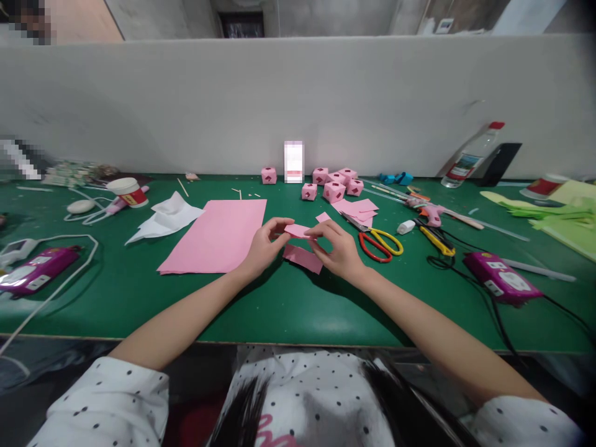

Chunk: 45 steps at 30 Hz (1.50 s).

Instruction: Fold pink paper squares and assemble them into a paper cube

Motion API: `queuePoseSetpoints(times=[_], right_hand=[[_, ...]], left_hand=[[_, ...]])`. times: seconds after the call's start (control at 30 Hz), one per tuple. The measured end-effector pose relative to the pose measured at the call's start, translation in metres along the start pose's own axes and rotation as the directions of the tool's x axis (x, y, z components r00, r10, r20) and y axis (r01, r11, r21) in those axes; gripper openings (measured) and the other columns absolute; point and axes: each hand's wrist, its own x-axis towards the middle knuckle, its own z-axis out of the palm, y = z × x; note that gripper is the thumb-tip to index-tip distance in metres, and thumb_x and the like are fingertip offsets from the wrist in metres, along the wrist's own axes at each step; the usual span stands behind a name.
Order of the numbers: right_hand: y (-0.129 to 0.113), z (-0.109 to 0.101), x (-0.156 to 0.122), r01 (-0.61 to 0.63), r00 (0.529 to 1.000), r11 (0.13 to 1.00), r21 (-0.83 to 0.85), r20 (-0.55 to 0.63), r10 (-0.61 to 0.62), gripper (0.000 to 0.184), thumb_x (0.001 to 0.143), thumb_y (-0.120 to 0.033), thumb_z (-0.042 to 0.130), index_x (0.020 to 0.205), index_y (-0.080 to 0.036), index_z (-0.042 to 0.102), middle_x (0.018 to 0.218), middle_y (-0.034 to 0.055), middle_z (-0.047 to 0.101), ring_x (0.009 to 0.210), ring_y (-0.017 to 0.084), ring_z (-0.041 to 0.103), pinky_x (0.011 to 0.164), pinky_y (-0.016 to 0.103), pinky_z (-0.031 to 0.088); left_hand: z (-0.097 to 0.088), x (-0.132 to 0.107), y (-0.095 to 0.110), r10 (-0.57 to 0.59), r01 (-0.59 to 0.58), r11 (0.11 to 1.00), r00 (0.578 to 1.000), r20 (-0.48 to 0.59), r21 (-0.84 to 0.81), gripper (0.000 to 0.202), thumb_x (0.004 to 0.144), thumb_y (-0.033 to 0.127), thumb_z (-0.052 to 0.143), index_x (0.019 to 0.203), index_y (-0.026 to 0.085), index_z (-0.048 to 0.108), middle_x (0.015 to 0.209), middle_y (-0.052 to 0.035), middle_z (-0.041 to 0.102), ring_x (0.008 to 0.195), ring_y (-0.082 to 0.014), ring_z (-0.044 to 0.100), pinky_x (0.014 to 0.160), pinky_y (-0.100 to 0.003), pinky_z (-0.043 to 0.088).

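Note:
Between my left hand (269, 247) and my right hand (339, 249) is a small folded piece of pink paper (297, 231), pinched at its two ends by thumbs and fingers. Below it, on the green table, lies a pink paper strip (302, 258), partly under my right fingers. A stack of pink sheets (221, 233) rests to the left of my left hand. Right of my right hand are scissors (379, 243) with one red and one yellow handle, their blades over some pink paper scraps (358, 210). Several finished-looking pink paper cubes (334, 191) stand farther back.
A lit phone (293, 162) leans on the grey partition (233, 93). At right are a glue gun (433, 214), a yellow cutter (437, 240), a purple power strip (503, 278) and a water bottle (472, 158). Crumpled tissue (165, 217) and a paper cup (129, 192) stand left.

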Motion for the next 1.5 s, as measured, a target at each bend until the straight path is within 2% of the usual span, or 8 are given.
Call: queuePoseSetpoints(times=[0.2, 0.37, 0.67, 0.9, 1.17, 1.23, 1.37, 1.5], right_hand=[[-0.003, -0.002, 0.0, -0.047, 0.998, 0.999, 0.006, 0.029, 0.047, 0.037, 0.082, -0.018, 0.066, 0.118, -0.023, 0.059, 0.119, 0.0118, 0.06, 0.116, 0.026, 0.057, 0.098, 0.046, 0.049], [0.002, 0.0, -0.003, -0.172, 0.984, 0.972, 0.16, 0.068, 0.163, 0.04, 0.083, -0.015, 0.06, 0.122, -0.022, 0.057, 0.113, 0.0091, 0.069, 0.097, 0.021, 0.069, 0.086, 0.038, 0.057], [0.003, -0.016, -0.008, 0.065, 0.996, 0.971, -0.23, 0.071, -0.05, 0.044, 0.081, 0.001, 0.045, 0.105, -0.024, 0.072, 0.102, 0.0046, 0.076, 0.091, 0.02, 0.072, 0.077, 0.031, 0.058], [0.004, -0.01, -0.015, 0.018, 0.967, 0.975, -0.221, 0.253, 0.04, 0.046, 0.075, 0.001, 0.049, 0.106, -0.025, 0.071, 0.104, 0.0027, 0.076, 0.088, 0.018, 0.072, 0.077, 0.027, 0.056], [0.0, -0.028, -0.012, 0.048, 0.928, 0.989, -0.137, 0.372, 0.007, 0.052, 0.071, 0.002, 0.046, 0.109, -0.025, 0.069, 0.107, 0.0008, 0.075, 0.088, 0.019, 0.071, 0.074, 0.027, 0.055], [0.006, -0.03, -0.011, 0.008, 0.948, 0.986, -0.168, 0.314, 0.046, 0.047, 0.073, 0.002, 0.045, 0.103, -0.025, 0.071, 0.102, 0.0009, 0.076, 0.087, 0.019, 0.072, 0.077, 0.029, 0.055], [0.034, -0.029, -0.008, -0.163, 0.983, 0.915, -0.369, 0.015, 0.181, 0.034, 0.084, -0.01, 0.049, 0.111, -0.02, 0.067, 0.108, 0.0094, 0.073, 0.102, 0.028, 0.067, 0.089, 0.044, 0.053], [0.067, -0.023, -0.009, -0.279, 0.944, 0.847, -0.453, 0.03, 0.327, 0.045, 0.08, -0.031, 0.067, 0.12, -0.012, 0.06, 0.118, 0.0202, 0.067, 0.112, 0.037, 0.06, 0.094, 0.055, 0.047]], left_hand=[[-0.001, 0.002, -0.002, 0.013, -0.013, 1.0, 1.0, 0.002, -0.011, 0.019, 0.077, 0.023, 0.065, 0.095, 0.017, 0.065, 0.095, -0.0052, 0.069, 0.087, -0.017, 0.065, 0.079, -0.03, 0.051], [0.0, -0.001, 0.001, 0.044, -0.044, 0.999, 0.998, 0.044, 0.0, 0.024, 0.077, 0.022, 0.065, 0.1, 0.018, 0.067, 0.096, -0.005, 0.07, 0.087, -0.0175, 0.065, 0.08, -0.031, 0.051], [-0.003, 0.0, 0.0, 0.074, -0.076, 0.988, 0.997, 0.022, 0.131, 0.025, 0.09, 0.032, 0.053, 0.104, 0.02, 0.07, 0.11, -0.0076, 0.071, 0.106, -0.0219, 0.064, 0.093, -0.036, 0.048], [0.001, -0.003, 0.003, -0.026, -0.056, 0.962, 0.956, 0.293, 0.268, 0.032, 0.089, 0.045, 0.056, 0.098, 0.02, 0.073, 0.1, -0.0062, 0.072, 0.088, -0.0207, 0.064, 0.075, -0.031, 0.049], [-0.001, -0.003, 0.0, -0.008, -0.093, 0.949, 0.947, 0.32, 0.3, 0.023, 0.085, 0.04, 0.06, 0.091, 0.022, 0.073, 0.095, -0.0047, 0.073, 0.089, -0.0219, 0.064, 0.083, -0.036, 0.048], [-0.001, -0.003, 0.001, -0.004, -0.104, 0.945, 0.945, 0.327, 0.311, 0.021, 0.083, 0.038, 0.062, 0.089, 0.023, 0.074, 0.095, -0.0043, 0.073, 0.09, -0.0223, 0.064, 0.083, -0.036, 0.049], [0.0, -0.004, 0.002, -0.011, -0.098, 0.941, 0.947, 0.321, 0.323, 0.019, 0.082, 0.035, 0.062, 0.09, 0.023, 0.073, 0.097, -0.0046, 0.073, 0.089, -0.0221, 0.064, 0.082, -0.036, 0.049], [0.001, -0.004, 0.003, -0.016, -0.061, 0.955, 0.966, 0.257, 0.29, 0.021, 0.086, 0.033, 0.058, 0.098, 0.022, 0.071, 0.103, -0.0054, 0.072, 0.092, -0.0218, 0.065, 0.084, -0.036, 0.05]])
